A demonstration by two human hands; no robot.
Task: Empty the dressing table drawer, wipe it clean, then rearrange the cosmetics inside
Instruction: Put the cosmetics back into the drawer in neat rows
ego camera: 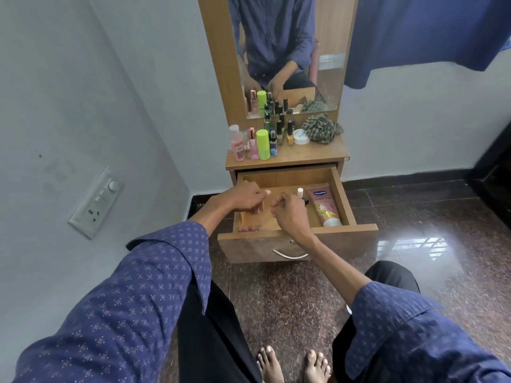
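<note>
Both hands hover in the open wooden drawer (pixel 343 194); whether the left hand (pixel 246 196) or right hand (pixel 290 211) grips anything cannot be told. Pink plastic lotion tube (pixel 325 207): likely light, soft, best pinched mid-body.

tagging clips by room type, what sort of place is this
Most likely a bedroom or dressing corner at home. A narrow wooden dressing table stands against the wall with a tall mirror, small cosmetics bottles line its top, and its open drawer holds a pink lotion tube.

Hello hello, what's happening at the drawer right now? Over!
Both hands, left and right, over the open drawer. Pink Vaseline tube lying at its right side. Grips unclear. Bottles and cloth on top. Nothing blocking.
</note>
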